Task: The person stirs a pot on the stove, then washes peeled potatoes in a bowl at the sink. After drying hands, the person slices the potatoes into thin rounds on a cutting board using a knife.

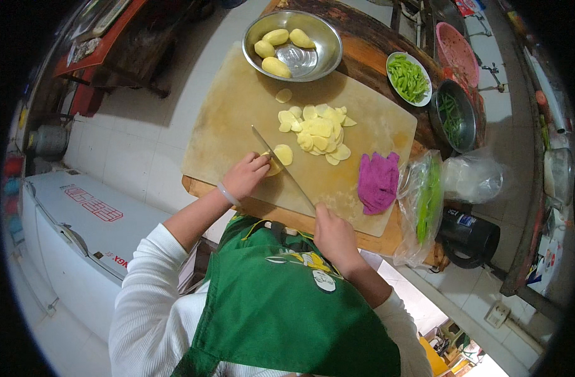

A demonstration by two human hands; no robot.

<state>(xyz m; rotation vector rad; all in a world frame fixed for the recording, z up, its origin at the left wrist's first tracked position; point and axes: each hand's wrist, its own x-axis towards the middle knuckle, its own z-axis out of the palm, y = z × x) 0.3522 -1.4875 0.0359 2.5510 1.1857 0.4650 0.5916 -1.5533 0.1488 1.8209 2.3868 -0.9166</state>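
Note:
My right hand (334,235) is closed on the handle of a kitchen knife (287,174), whose blade points up and left across the board. Against the blade's left side, my left hand (247,174) holds a peeled potato (272,166), largely hidden by the fingers and blade. One potato slice (283,154) lies just right of the blade. A heap of thin potato slices (320,132) rests on the large cutting board (231,103), with a single slice (283,95) above it. Several whole peeled potatoes (276,67) are in a metal bowl (332,52) over the board's top edge.
A purple cloth (378,184) lies on the board's right part. Beyond it are a plastic bag of green vegetables (428,202) and a black kettle-like appliance (471,238). A plate of cut green peppers (407,77) and a metal bowl of greens (450,118) stand upper right.

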